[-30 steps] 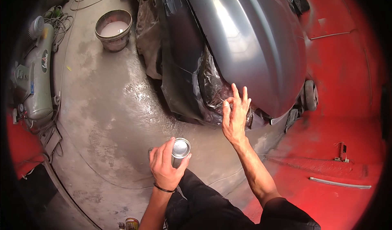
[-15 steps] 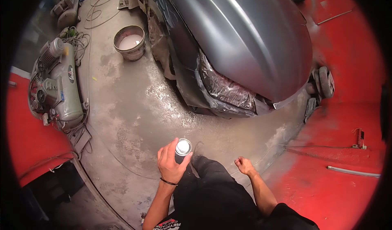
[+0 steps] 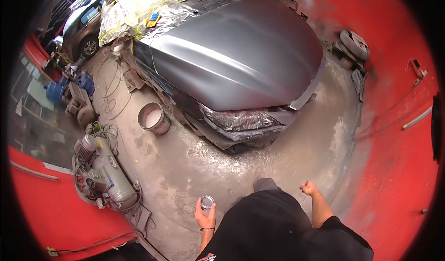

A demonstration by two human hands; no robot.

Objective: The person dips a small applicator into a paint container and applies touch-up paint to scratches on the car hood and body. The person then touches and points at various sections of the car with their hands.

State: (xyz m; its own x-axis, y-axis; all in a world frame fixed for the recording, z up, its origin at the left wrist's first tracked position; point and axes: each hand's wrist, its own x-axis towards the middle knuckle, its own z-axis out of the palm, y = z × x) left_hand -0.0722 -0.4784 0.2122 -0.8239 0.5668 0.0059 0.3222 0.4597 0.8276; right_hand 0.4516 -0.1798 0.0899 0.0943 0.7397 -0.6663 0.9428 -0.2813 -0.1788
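My left hand [image 3: 205, 218] is wrapped round a small metal can [image 3: 207, 202], its round silvery top turned up toward me. A dark band circles that wrist. Off to the right, my right hand [image 3: 309, 187] hangs beside my body with its fingers curled in; whether anything is inside them is hidden. In front of both hands stands a car with a matte grey hood [image 3: 241, 52]. Crumpled clear plastic film [image 3: 241, 119] covers its headlight area. Neither hand touches the car.
A bucket of pale liquid [image 3: 156, 120] stands on the concrete floor, left of the car. An air compressor [image 3: 109, 168] and looped hoses line the left side. Masking sheets [image 3: 130, 10] cover the car's windshield area. A red wall [image 3: 394, 168] runs along the right.
My view has lifted and shifted, so more of the car and the left side show. The can stays in my left hand, which appears lower. My right hand remains curled, farther right.
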